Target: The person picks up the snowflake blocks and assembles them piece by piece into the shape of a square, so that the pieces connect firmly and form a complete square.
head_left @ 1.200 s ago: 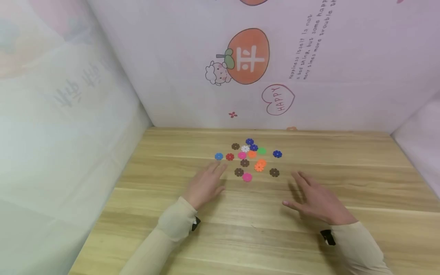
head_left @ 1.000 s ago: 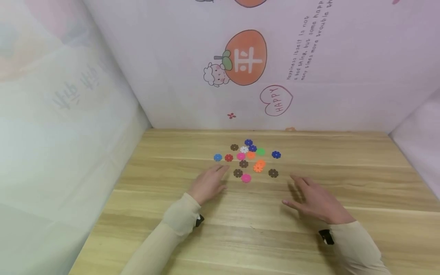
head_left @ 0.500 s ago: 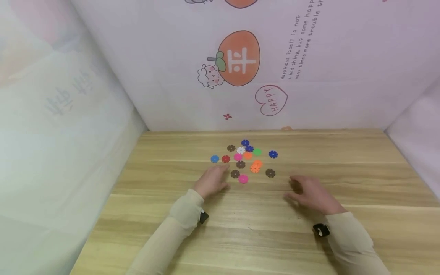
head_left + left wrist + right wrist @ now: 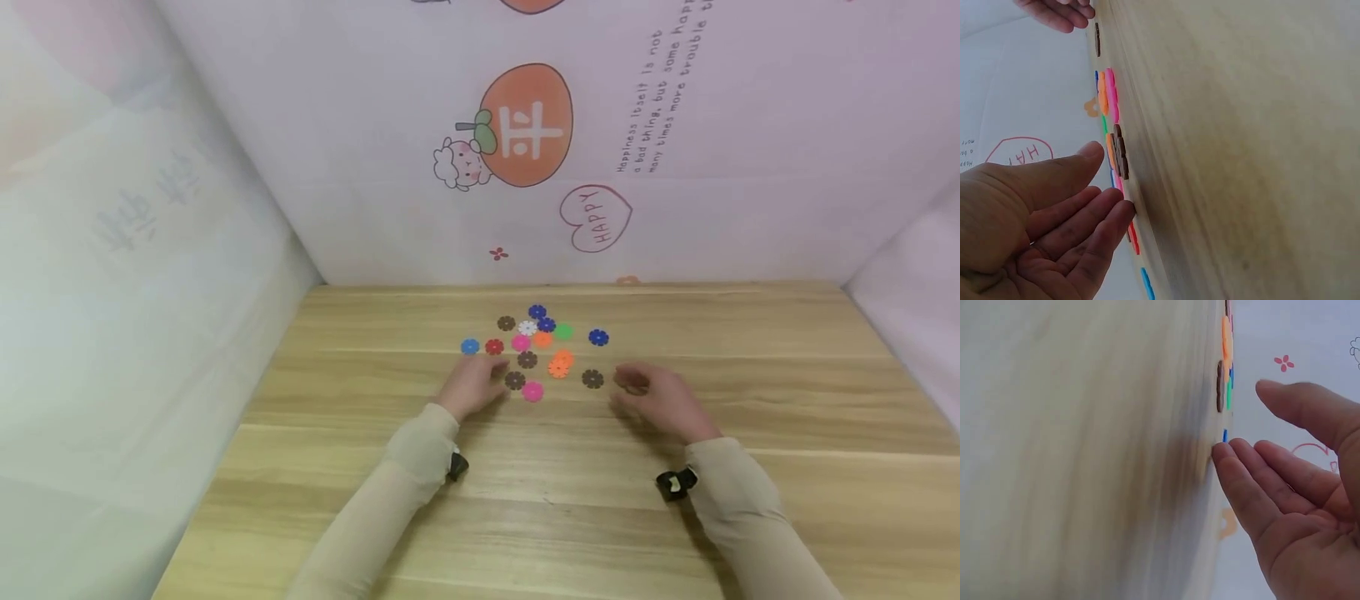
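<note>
Several flower-shaped plastic snowflake discs lie flat and loosely scattered on the wooden table. My left hand, its fingers slightly bent and thumb apart, is just left of two brown discs and below the red disc. Between thumb and fingers the left wrist view shows nothing held. My right hand hovers low to the right of a brown disc, with a gap between thumb and fingers. Nothing is in it in the right wrist view either. A pink disc and two overlapping orange discs lie between the hands.
Farther back lie a white disc, a green disc and dark blue discs, one of them apart on the right. A light blue disc is leftmost. Printed white cloth walls off the back and sides of the table.
Both hands have moved inward toward the discs, the right hand more so, and the right fingers have bent more. The view has shifted slightly. The discs look unmoved on the table.
</note>
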`<state>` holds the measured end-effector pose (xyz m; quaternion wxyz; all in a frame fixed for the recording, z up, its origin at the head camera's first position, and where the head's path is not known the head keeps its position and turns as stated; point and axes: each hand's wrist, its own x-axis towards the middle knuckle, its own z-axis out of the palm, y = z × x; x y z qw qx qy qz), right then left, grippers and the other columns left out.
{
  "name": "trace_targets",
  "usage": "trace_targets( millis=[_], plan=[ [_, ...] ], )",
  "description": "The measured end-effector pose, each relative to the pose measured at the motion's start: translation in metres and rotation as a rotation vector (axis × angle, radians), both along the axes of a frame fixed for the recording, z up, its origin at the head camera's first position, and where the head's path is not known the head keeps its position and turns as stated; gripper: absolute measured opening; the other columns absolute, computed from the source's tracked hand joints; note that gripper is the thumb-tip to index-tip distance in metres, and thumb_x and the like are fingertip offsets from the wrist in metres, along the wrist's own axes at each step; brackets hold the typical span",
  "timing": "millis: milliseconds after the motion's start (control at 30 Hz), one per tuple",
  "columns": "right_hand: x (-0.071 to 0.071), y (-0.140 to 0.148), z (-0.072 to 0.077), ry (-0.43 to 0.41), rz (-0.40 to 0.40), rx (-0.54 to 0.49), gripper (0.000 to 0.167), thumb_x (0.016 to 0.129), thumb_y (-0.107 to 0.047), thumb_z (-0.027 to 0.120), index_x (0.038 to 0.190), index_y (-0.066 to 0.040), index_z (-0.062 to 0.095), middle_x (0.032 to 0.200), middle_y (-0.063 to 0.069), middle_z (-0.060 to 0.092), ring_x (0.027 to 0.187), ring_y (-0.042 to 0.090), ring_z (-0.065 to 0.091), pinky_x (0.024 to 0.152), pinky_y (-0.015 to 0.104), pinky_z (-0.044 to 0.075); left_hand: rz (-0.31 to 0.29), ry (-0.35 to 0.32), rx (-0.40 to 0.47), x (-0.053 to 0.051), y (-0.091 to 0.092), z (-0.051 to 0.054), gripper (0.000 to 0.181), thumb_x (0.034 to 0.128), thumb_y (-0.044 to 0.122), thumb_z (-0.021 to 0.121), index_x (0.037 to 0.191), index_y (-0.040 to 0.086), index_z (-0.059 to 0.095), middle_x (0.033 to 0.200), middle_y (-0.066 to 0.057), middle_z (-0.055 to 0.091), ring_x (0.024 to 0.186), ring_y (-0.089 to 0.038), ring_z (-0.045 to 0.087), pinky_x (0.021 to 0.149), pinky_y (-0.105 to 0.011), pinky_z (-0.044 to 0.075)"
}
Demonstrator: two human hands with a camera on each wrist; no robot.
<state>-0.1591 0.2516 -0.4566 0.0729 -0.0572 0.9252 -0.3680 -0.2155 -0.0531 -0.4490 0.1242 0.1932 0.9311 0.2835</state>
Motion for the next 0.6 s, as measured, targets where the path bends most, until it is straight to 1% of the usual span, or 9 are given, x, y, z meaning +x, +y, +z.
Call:
trace_targets(
  millis=[100, 167, 300, 367, 433, 600],
  plan=[
    [-0.006, -0.004, -0.001, 0.010, -0.007, -0.011, 0.051, 0.093, -0.023, 0.069, 0.133, 0.004, 0.054, 0.130, 0.025, 0.061, 0.117, 0.041, 0.061, 0.101, 0.053, 0.050, 0.013, -0.009, 0.018, -0.002, 0.005, 0.000, 0.050, 0.0859, 0.011, 0.074, 0.133, 0.005, 0.059, 0.131, -0.012, 0.065, 0.120, -0.027, 0.062, 0.106, -0.039, 0.049],
    [-0.009, -0.007, -0.001, 0.012, -0.008, -0.015, 0.051, 0.093, -0.022, 0.069, 0.133, 0.004, 0.055, 0.130, 0.025, 0.062, 0.117, 0.040, 0.062, 0.100, 0.052, 0.050, 0.023, -0.015, 0.015, -0.003, 0.007, 0.000, 0.049, 0.0857, 0.012, 0.075, 0.132, 0.005, 0.060, 0.130, -0.011, 0.065, 0.119, -0.026, 0.063, 0.105, -0.038, 0.049],
    [-0.015, -0.014, -0.002, 0.001, -0.005, -0.027, 0.050, 0.092, -0.018, 0.069, 0.133, 0.005, 0.054, 0.129, 0.026, 0.061, 0.116, 0.041, 0.062, 0.099, 0.051, 0.052, 0.038, 0.001, -0.013, -0.005, 0.011, -0.001, 0.049, 0.0835, 0.012, 0.077, 0.130, 0.005, 0.061, 0.127, -0.010, 0.067, 0.117, -0.025, 0.064, 0.104, -0.037, 0.050],
    [-0.018, -0.017, -0.001, 0.000, 0.000, -0.022, 0.051, 0.091, -0.017, 0.070, 0.133, 0.006, 0.054, 0.129, 0.027, 0.061, 0.115, 0.041, 0.062, 0.099, 0.050, 0.052, 0.036, 0.014, -0.029, -0.005, 0.014, -0.001, 0.049, 0.0821, 0.012, 0.078, 0.128, 0.004, 0.063, 0.125, -0.010, 0.068, 0.116, -0.025, 0.064, 0.103, -0.037, 0.050],
    [-0.020, -0.020, -0.001, 0.009, 0.001, -0.012, 0.050, 0.090, -0.016, 0.071, 0.132, 0.007, 0.055, 0.128, 0.028, 0.062, 0.114, 0.041, 0.063, 0.098, 0.050, 0.053, 0.031, 0.025, -0.040, -0.006, 0.016, -0.002, 0.047, 0.0810, 0.012, 0.079, 0.125, 0.004, 0.065, 0.122, -0.010, 0.070, 0.113, -0.025, 0.065, 0.102, -0.037, 0.051],
    [-0.027, -0.028, -0.002, 0.036, 0.020, 0.063, 0.047, 0.088, -0.011, 0.071, 0.128, 0.008, 0.057, 0.121, 0.027, 0.065, 0.109, 0.040, 0.065, 0.095, 0.051, 0.053, 0.026, 0.066, -0.083, -0.006, 0.021, -0.003, 0.034, 0.0800, 0.013, 0.080, 0.112, 0.005, 0.070, 0.110, -0.009, 0.073, 0.104, -0.025, 0.066, 0.097, -0.037, 0.053]
  ],
)
